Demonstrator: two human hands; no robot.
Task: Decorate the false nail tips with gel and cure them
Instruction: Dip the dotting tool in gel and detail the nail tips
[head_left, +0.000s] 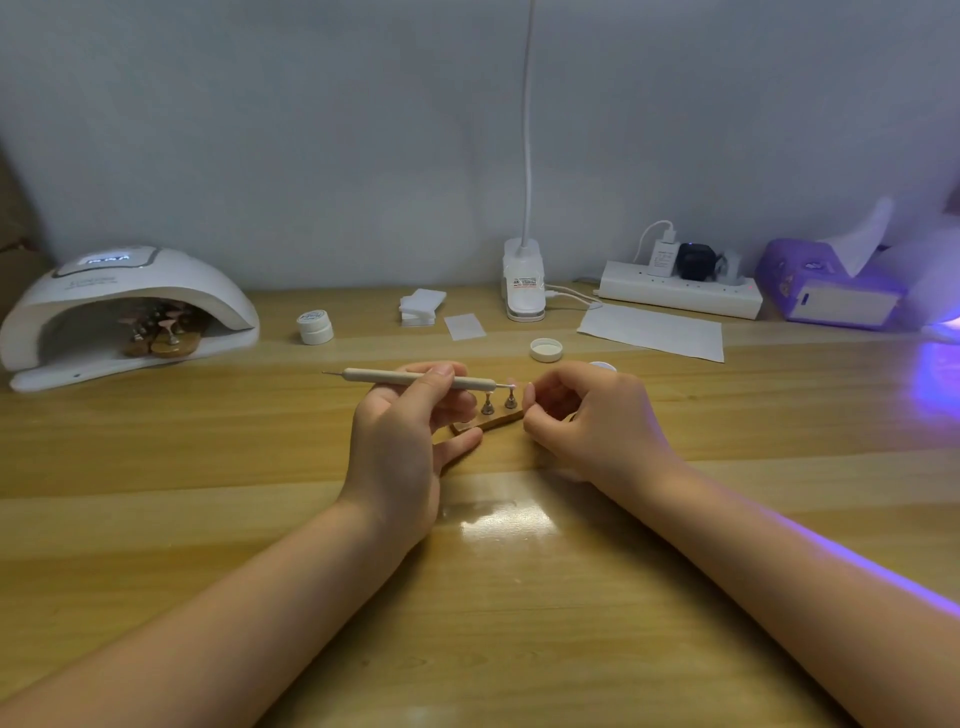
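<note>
Nail tip (511, 383) sits on its stand (510, 399) between both hands — left hand (402, 441) grips the dotting tool (415, 378), lying left-right, point touching the tip; right hand (582, 415), just beside, curls fingers (pinch unclear). Curing lamp (124, 312) holds more stands; open jar (316, 326) far-left on worktop (519, 597).

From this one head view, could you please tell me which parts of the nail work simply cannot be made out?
- Nail tip at the dotting tool end: too small and blurred to show any gel.
- Wooden stand: its left part hidden behind the left hand.
- Right hand: curled fingers hide what, if anything, they pinch.
- Open jar: mostly behind the right hand.
- Curing lamp display: too blurred to read.
</note>
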